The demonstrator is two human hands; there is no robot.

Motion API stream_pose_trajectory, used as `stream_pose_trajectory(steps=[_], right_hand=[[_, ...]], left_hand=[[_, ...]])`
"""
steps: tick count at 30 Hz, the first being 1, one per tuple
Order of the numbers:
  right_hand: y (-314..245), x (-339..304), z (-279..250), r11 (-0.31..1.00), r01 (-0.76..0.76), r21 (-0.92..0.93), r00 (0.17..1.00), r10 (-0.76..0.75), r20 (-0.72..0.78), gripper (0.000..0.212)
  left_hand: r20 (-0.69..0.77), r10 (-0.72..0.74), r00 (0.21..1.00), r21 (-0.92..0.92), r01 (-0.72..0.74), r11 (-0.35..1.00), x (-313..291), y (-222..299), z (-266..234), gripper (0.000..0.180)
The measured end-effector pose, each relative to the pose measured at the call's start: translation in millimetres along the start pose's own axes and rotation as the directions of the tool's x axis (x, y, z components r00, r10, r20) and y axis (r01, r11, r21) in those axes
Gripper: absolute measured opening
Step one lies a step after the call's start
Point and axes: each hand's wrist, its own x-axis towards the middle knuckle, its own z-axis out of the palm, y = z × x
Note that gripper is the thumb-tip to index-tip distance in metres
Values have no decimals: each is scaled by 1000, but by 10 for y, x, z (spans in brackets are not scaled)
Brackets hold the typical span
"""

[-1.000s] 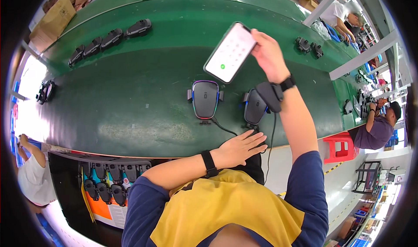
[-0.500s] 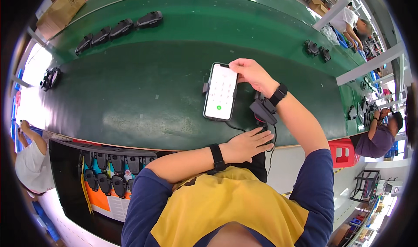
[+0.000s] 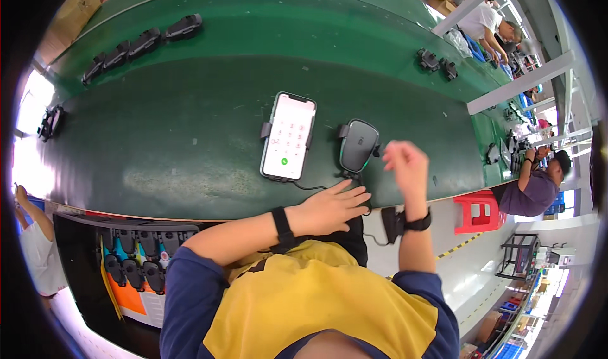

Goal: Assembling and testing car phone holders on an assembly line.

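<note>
A phone with a lit keypad screen sits in a dark clamp holder on the green bench. To its right is a black phone holder, its bare oval face turned up, with grey side arms and a green glow along its edge. My left hand lies by the bench's near edge with fingers spread, the fingertips at the base of the black holder and its cable. Just right of that holder, my right hand is raised and slightly blurred, fingers loosely bent, with nothing visible in them.
Several black holders stand in a row at the far left, and one more at the left end. Two others are at the far right. A red stool stands right of the bench. Other people work on both sides.
My right hand has let go of the phone's top corner and drawn back to the right. The black holder, tilted before, now faces up and its edge glows green. The whole view has shifted slightly.
</note>
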Motion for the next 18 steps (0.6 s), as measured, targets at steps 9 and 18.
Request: stream_pose_trajectory(steps=[9, 18], right_hand=[[428, -461, 471, 606, 438, -664, 802, -597, -15, 17], [69, -651, 158, 887, -100, 450, 994, 113, -3, 11]], left_hand=[[-280, -504, 817, -285, 430, 857, 51, -23, -385, 18], [116, -623, 773, -646, 536, 544, 134, 33, -622, 16]])
